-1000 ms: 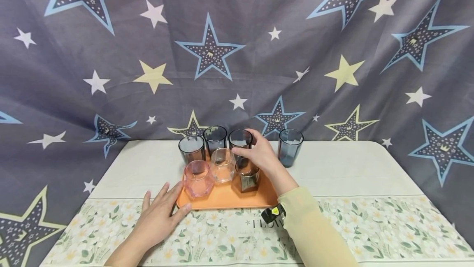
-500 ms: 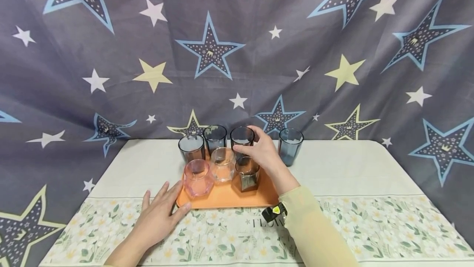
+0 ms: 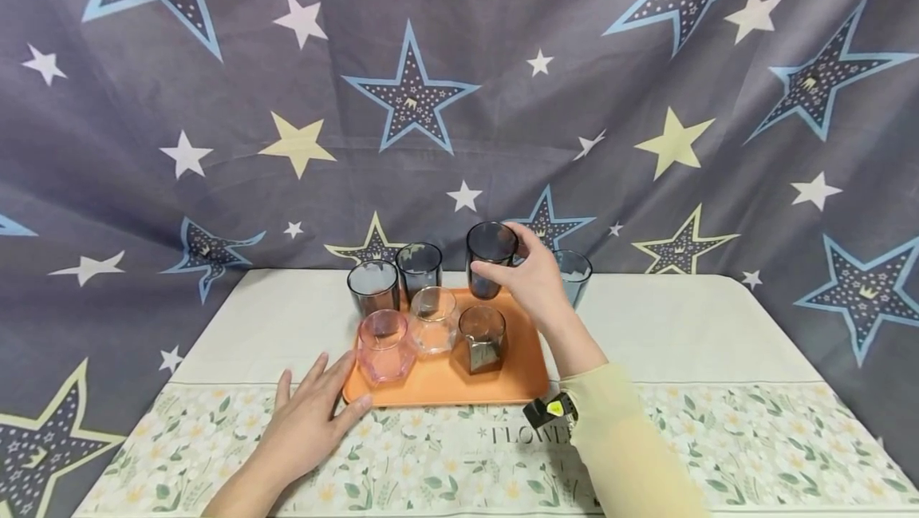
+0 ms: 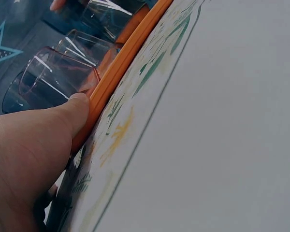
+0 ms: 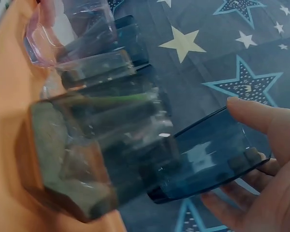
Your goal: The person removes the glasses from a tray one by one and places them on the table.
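Note:
My right hand point(image 3: 534, 278) grips a dark blue glass point(image 3: 490, 262) between thumb and fingers, raised over the back right of an orange tray point(image 3: 445, 392). The right wrist view shows that glass point(image 5: 208, 157) tilted in the frame, with thumb and fingers on opposite sides. My left hand point(image 3: 305, 421) lies at the tray's front left corner, fingers spread, its thumb point(image 4: 77, 108) against the rim. Standing on the tray are a pink glass point(image 3: 385, 354), a clear glass point(image 3: 434, 326) and a smoky grey glass point(image 3: 483, 342) with a hexagonal base.
Two more blue-grey tumblers, a left one point(image 3: 373, 290) and a right one point(image 3: 420, 269), stand at the tray's back left. Another blue glass point(image 3: 577, 272) stands on the table right of the tray, partly behind my right hand. A star-patterned curtain point(image 3: 459, 103) hangs behind the table.
My right hand has lifted the dark blue glass from the tray's back and moved it up and to the right. The left hand has stayed at the tray corner.

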